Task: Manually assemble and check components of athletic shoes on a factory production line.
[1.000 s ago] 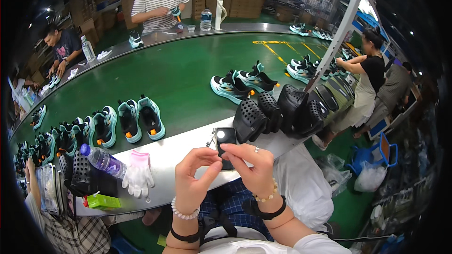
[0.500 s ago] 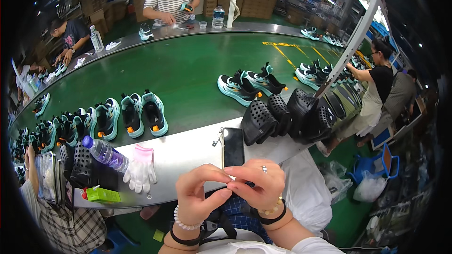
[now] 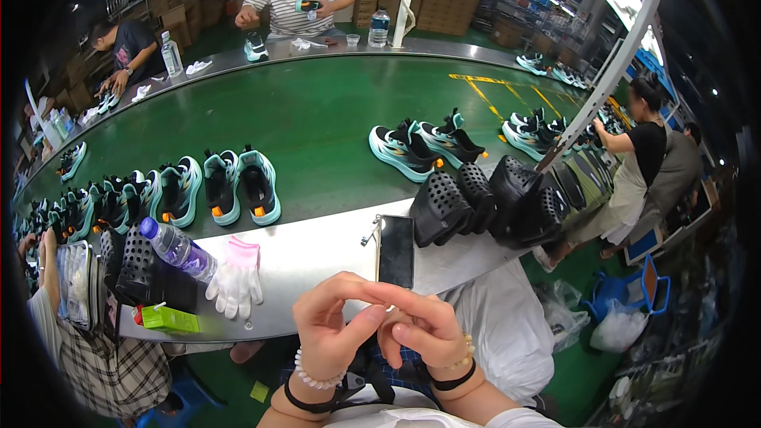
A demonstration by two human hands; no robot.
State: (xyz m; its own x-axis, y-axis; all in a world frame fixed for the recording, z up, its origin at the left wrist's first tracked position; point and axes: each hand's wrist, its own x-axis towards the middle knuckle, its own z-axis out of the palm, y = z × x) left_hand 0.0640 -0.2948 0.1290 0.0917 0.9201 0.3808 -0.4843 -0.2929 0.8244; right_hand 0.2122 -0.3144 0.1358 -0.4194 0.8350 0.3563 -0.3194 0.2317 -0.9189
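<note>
In front of my body, above the front edge of the metal bench, my two hands meet at the fingertips. My left hand (image 3: 329, 325) is closed in a pinch, thumb toward forefinger. My right hand (image 3: 432, 333) is curled, its forefinger lying over the left fingertips. A tiny pale bit shows between them, too small to name. Just beyond the hands, a dark phone (image 3: 395, 250) lies flat on the bench. White knit gloves with a pink cuff (image 3: 236, 281) lie to the left, touched by neither hand.
Left on the bench are a purple-capped bottle (image 3: 178, 250), a green carton (image 3: 170, 319) and black perforated clogs (image 3: 136, 273). More clogs (image 3: 440, 210) stand right. Black-and-teal sneakers (image 3: 260, 186) line the green belt (image 3: 325, 127). Co-workers sit across and stand right; a post (image 3: 602, 71) slants at right.
My right forefinger has shifted left across the left fingertips, and the white bit between them is now mostly hidden. Across the belt, a co-worker's hand has moved left toward a sneaker.
</note>
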